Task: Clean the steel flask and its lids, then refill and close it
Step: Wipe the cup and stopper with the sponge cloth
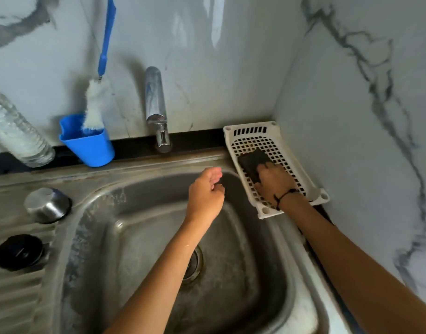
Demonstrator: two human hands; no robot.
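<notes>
Steel lid (47, 205) on drainboard | right hand (274, 182) grips scrub pad (253, 162) in basket (291, 150) | left hand (206, 191) loose, empty

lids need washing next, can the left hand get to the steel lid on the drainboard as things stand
Probably yes. The left hand hovers over the sink holding nothing, and the steel lid sits uncovered on the drainboard to its left with nothing between them.
</notes>
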